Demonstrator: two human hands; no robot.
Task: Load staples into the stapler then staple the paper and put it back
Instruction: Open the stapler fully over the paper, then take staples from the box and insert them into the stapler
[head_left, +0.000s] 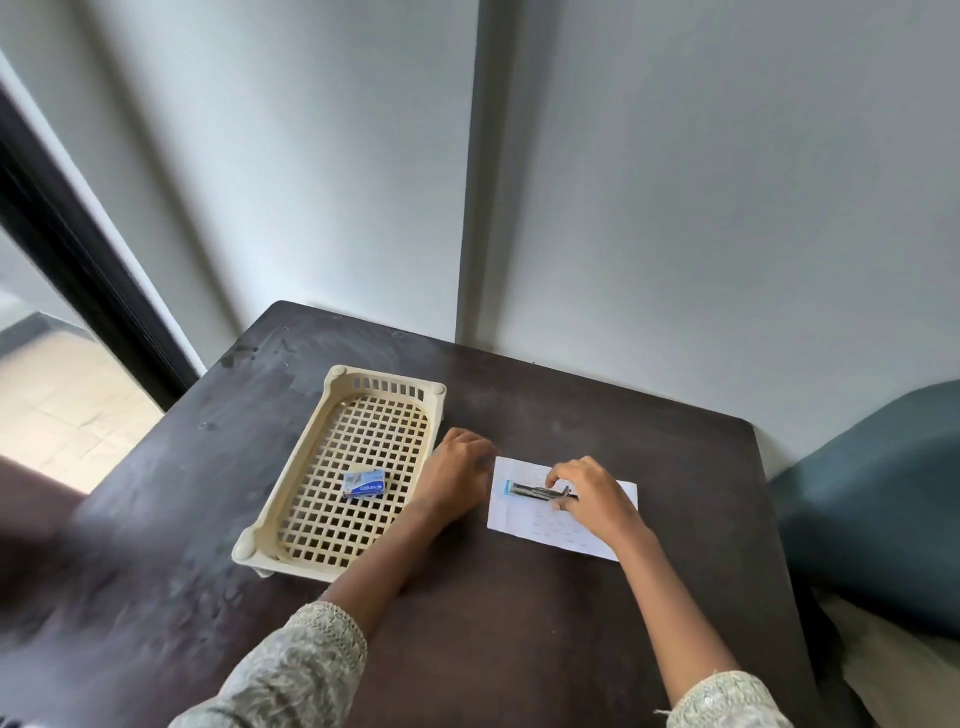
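A small metal stapler (530, 489) with a blue end lies on a white sheet of paper (540, 522) on the dark table. My right hand (592, 499) rests on the stapler's right end, fingers curled around it. My left hand (457, 475) lies flat on the table between the paper's left edge and the basket, holding nothing. A small blue box of staples (363, 484) lies inside the cream plastic basket (291, 499) to the left.
The dark wooden table (519, 623) stands in a corner against grey walls. A teal upholstered seat (872, 509) is close on the right. A dark door frame (78, 260) and open floor lie to the left.
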